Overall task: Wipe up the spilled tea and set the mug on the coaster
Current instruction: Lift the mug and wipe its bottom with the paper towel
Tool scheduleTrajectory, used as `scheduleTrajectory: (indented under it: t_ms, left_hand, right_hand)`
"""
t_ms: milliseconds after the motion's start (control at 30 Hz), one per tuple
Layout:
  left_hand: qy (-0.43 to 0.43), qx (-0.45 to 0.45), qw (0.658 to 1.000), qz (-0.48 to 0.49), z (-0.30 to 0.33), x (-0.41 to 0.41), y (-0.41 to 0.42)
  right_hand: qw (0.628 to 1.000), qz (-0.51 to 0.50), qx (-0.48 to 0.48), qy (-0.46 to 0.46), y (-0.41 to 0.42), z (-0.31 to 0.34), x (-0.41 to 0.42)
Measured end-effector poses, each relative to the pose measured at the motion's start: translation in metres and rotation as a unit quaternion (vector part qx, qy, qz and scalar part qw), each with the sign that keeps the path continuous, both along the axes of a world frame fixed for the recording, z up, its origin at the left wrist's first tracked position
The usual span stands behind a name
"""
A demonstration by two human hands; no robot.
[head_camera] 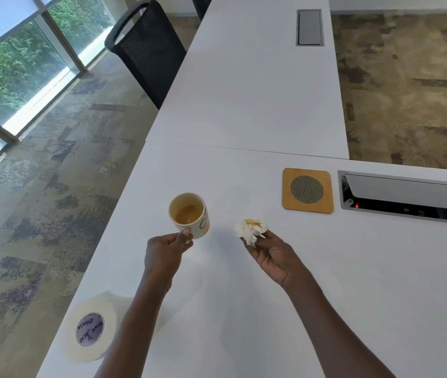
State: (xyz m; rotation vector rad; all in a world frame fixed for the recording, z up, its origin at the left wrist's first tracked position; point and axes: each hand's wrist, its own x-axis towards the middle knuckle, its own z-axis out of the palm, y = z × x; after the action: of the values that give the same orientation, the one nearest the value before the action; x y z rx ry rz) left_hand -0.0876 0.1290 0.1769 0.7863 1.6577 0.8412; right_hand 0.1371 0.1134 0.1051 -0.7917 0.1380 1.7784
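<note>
A cream mug (189, 214) with tea in its bottom is held by my left hand (166, 249), which grips it at the near side just above the white table (244, 296). My right hand (272, 255) pinches a crumpled white tissue (250, 227) stained brown with tea, a little right of the mug. A square wooden coaster (307, 190) with a round mesh centre lies flat on the table, to the right of and beyond the tissue, with nothing on it. I see no puddle on the table surface between my hands.
A roll of tissue paper (91, 330) lies at the table's near left edge. A grey cable box (408, 197) with a raised lid sits right of the coaster. A black mesh chair (148, 47) stands at the far left. The table edge runs diagonally on the left.
</note>
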Motion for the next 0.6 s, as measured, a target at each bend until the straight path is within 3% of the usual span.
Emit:
scheduleTrajectory:
  t_ms: [600]
  left_hand:
    - [0.034,-0.043,0.997,0.05,-0.074,-0.005,0.033]
  right_hand:
    - [0.996,0.018,-0.03,-0.087,-0.06,0.015,0.052]
